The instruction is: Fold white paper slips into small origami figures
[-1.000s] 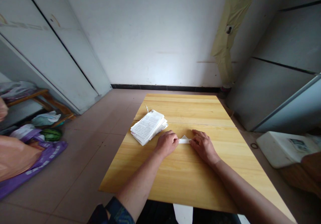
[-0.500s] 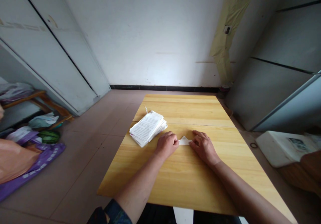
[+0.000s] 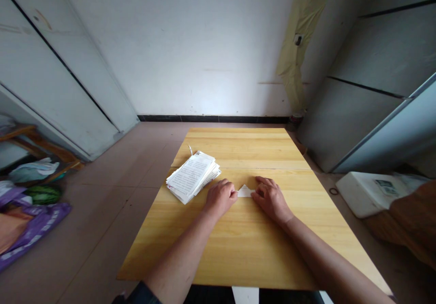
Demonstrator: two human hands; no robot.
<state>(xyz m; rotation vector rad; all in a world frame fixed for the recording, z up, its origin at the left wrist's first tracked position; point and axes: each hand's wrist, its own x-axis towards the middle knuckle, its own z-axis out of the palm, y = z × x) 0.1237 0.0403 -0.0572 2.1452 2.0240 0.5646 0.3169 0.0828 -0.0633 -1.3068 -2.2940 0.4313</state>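
Observation:
A small folded white paper [image 3: 244, 191] with a pointed top lies on the wooden table [image 3: 238, 147]. Its left end is pinched in my left hand [image 3: 220, 198], whose fingers are curled. At the paper's right end, my right hand [image 3: 271, 199] grips the edge between thumb and fingers. Printed white sheets [image 3: 192, 175] form an uneven stack on the table, just left of and beyond my left hand.
White cabinets [image 3: 51, 77] stand at the left, near a low wooden rack [image 3: 51, 149], a watermelon [image 3: 43, 194] and a purple bag [image 3: 51, 224]. On the right are a grey cabinet [image 3: 357, 122] and a white box [image 3: 361, 195].
The view has turned slightly to the right, so the table and stack appear further left. Both hands keep hold of the small paper, with almost no change in their pose.

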